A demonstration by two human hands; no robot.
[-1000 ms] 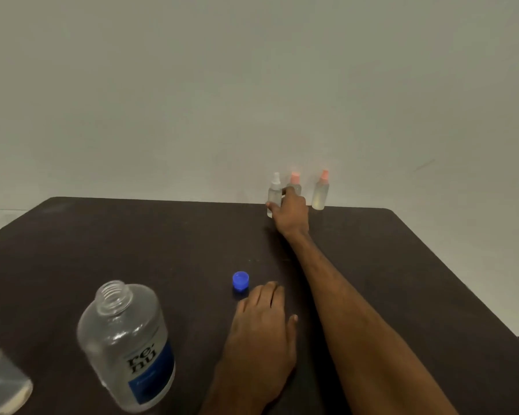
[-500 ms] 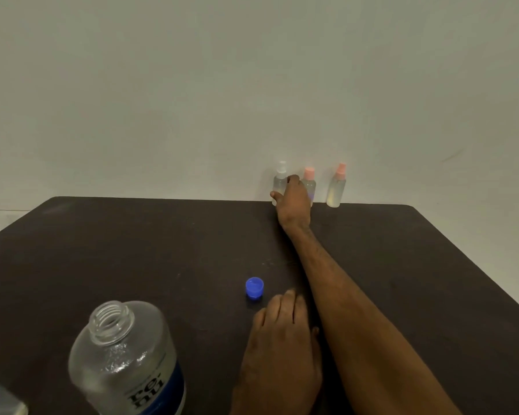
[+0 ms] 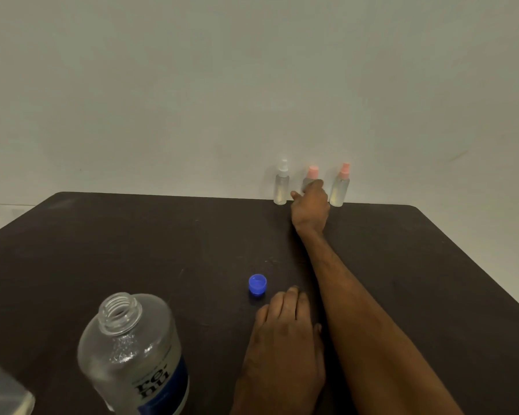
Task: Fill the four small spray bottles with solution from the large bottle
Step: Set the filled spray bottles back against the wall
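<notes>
Head view: large bottle [image 3: 132, 354] stands uncapped at near left, with blue cap [image 3: 257, 283] loose just beside left hand [image 3: 282, 339], whose fingers lie straight and together, flat on table [image 3: 132, 250]. Right hand [image 3: 310, 209] is at middle spray bottle [image 3: 312, 174], fingers over its body, thumb out left; can't tell if the grip is closed. That one, white-capped spray bottle [image 3: 281, 190] and right spray bottle [image 3: 339, 190] are all capped with fill unclear and the fourth is unseen, so probably most pouring is left. They stand on the far edge against wall [image 3: 192, 100], with open room mid-table.
</notes>
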